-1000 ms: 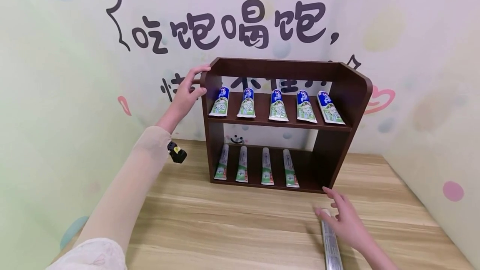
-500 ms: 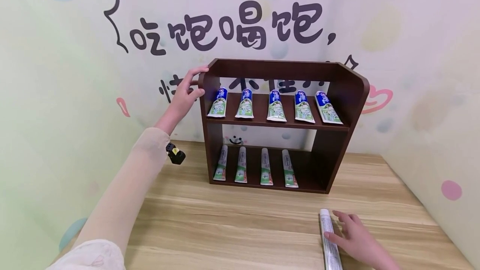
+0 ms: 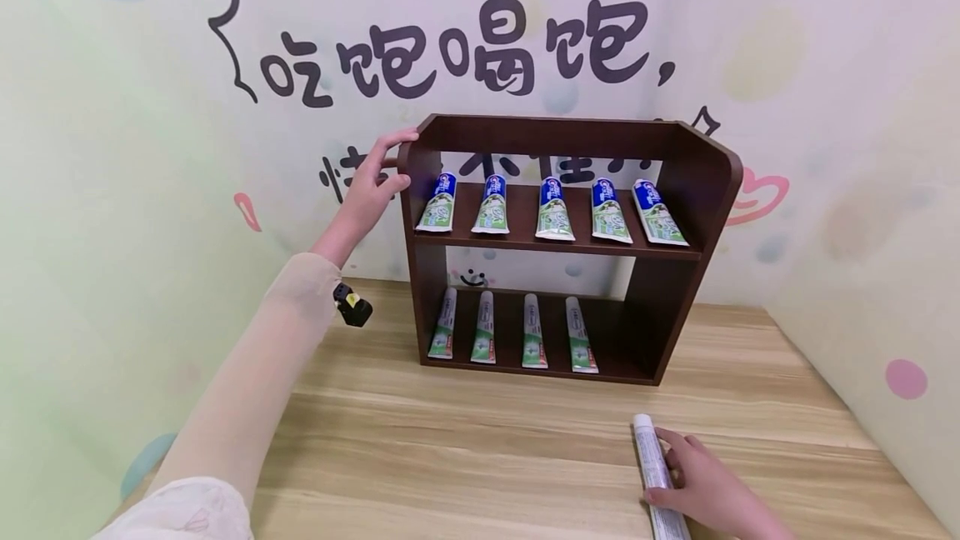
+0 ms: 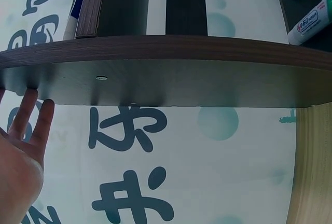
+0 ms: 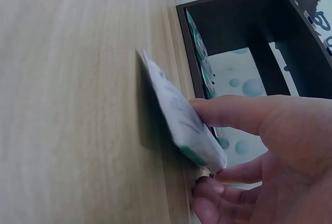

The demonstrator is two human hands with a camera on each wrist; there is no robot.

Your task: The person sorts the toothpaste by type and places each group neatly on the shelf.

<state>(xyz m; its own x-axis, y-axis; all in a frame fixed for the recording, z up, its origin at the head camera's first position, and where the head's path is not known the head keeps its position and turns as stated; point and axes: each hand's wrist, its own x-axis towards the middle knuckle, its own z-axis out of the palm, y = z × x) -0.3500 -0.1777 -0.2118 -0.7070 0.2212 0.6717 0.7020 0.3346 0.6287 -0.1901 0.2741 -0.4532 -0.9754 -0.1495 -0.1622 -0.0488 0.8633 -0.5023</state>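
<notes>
My right hand (image 3: 705, 477) pinches a toothpaste tube (image 3: 651, 457) near the front right of the table. In the right wrist view the thumb presses one face of the tube (image 5: 179, 117), with fingertips at its far edge; the tube is tilted on its edge by the tabletop. My left hand (image 3: 367, 190) rests its fingertips against the upper left side of a dark brown two-tier shelf (image 3: 555, 138). The left wrist view shows its fingers (image 4: 22, 117) extended onto the outer side panel. Several blue-and-green toothpaste tubes (image 3: 555, 211) lie on the upper tier.
Several grey-and-green toothpaste tubes (image 3: 533, 332) lie in a row on the lower tier, with bare board (image 3: 626, 357) to their right. The wooden table (image 3: 450, 448) meets patterned walls at the back and sides. A small black device (image 3: 352, 305) sits at my left wrist.
My right hand has drawn back from the shelf's lower right corner to the loose tube and taken hold of it. The tube's capped end has shifted slightly left. My left hand has stayed put.
</notes>
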